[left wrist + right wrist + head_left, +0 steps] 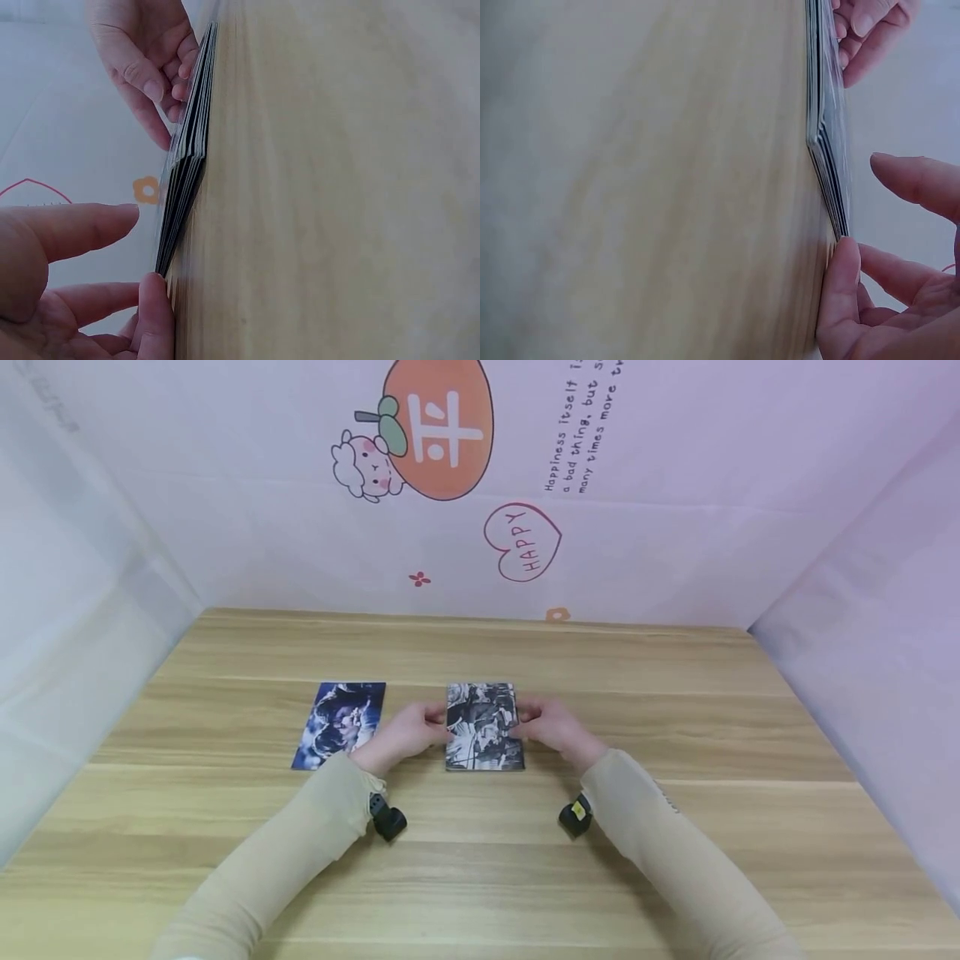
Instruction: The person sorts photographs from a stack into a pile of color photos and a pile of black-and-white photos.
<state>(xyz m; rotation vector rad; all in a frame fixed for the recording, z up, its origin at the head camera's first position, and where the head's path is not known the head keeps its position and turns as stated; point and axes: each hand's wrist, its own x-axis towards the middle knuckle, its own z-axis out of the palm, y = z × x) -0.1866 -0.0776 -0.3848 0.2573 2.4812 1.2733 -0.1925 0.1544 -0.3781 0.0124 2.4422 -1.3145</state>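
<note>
Flat, thin glossy card stack (483,727), woodgrain table (480,860)

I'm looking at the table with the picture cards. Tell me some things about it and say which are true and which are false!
1. Both hands touch the black-and-white stack of cards. True: the left hand and right hand are at its sides.
2. The blue card lies on top of the stack. False: it lies apart, to the stack's left.
3. The stack holds several cards. True.
4. The table is glass. False: it looks like wood.
</note>
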